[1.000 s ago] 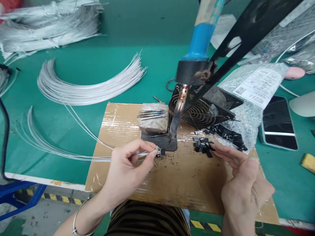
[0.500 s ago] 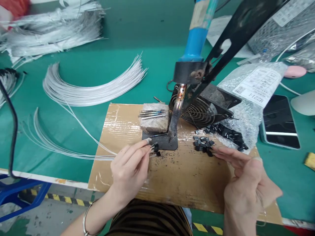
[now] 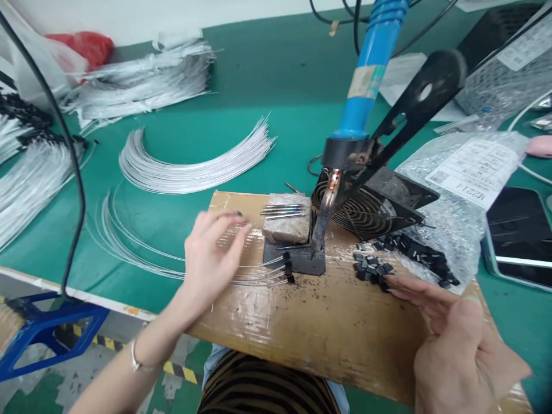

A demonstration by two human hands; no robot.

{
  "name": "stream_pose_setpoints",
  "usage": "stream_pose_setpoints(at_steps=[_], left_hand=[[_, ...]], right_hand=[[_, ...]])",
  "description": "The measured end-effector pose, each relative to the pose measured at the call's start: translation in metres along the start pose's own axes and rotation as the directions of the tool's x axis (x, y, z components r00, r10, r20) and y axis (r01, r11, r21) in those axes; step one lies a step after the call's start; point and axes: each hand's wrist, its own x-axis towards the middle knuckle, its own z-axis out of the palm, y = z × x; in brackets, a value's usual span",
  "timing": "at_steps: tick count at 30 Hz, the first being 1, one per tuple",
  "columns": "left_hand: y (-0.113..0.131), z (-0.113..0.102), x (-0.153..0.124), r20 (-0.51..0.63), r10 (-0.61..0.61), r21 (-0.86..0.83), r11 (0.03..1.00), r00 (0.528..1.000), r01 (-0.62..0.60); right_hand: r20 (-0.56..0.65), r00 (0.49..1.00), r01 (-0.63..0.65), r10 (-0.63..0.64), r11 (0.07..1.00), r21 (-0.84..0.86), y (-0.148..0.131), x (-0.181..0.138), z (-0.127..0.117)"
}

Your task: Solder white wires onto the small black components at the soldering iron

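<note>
My left hand [image 3: 211, 261] is raised over the left side of the cardboard sheet [image 3: 319, 333], thumb and forefinger apart with nothing between them. Beneath it run several thin white wires [image 3: 254, 282], their black end pieces [image 3: 288, 267] lying by the dark metal plate [image 3: 317, 265]. My right hand [image 3: 461, 333] has its fingers stretched out, the tips at the edge of a small heap of black pieces [image 3: 371, 269]. A soldering iron with a blue handle [image 3: 377, 75] points down in a black bracket [image 3: 414, 109], its tip end near the plate.
Slim metal rods [image 3: 282, 211] lie on a worn block [image 3: 287, 230]. Behind the plate is a black fan [image 3: 366, 210]. More black pieces [image 3: 425, 256] spill by bubble wrap [image 3: 466, 172]; a phone [image 3: 517, 230] lies right. A curved wire bundle [image 3: 185, 172] rests on the green mat.
My left hand has let go of the black-ended wires and moved left, its fingers parting. The wires now lie on the cardboard. My right hand stays by the black pieces; the view has shifted.
</note>
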Motion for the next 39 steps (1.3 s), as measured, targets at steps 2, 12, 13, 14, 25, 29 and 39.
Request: stream_pose_setpoints(at_steps=[2,12,13,14,25,29,39], left_hand=[[-0.02,0.006,0.034,0.051,-0.031,0.107,0.994,0.998,0.025],[-0.093,0.052,0.117,0.141,-0.08,0.136,0.989,0.987,0.06],[-0.093,0.051,0.115,0.145,-0.075,0.13,0.99,0.987,0.056],[-0.092,0.05,0.112,0.15,-0.07,0.122,0.991,0.986,0.052],[-0.082,0.042,0.108,0.119,-0.087,-0.015,0.996,0.989,0.089],[-0.08,0.033,0.106,0.022,-0.147,-0.116,0.982,0.989,0.148],[-0.039,-0.037,0.08,0.179,-0.175,-0.38,0.895,0.968,0.232]], right_hand=[[0.003,1.0,0.004,-0.004,1.0,-0.005,-0.001,0.0,0.0],[0.006,1.0,0.025,-0.025,1.0,-0.009,0.0,0.004,0.0],[0.011,1.0,0.023,-0.023,1.0,-0.011,0.0,0.004,0.0],[0.01,1.0,0.022,-0.022,1.0,-0.013,0.0,0.003,0.0],[0.016,1.0,0.001,0.0,0.999,-0.051,0.002,0.002,-0.002],[0.029,0.999,-0.036,0.039,0.997,-0.07,-0.001,-0.001,-0.004],[0.003,1.0,-0.017,0.017,1.0,0.001,-0.002,-0.005,-0.009]])
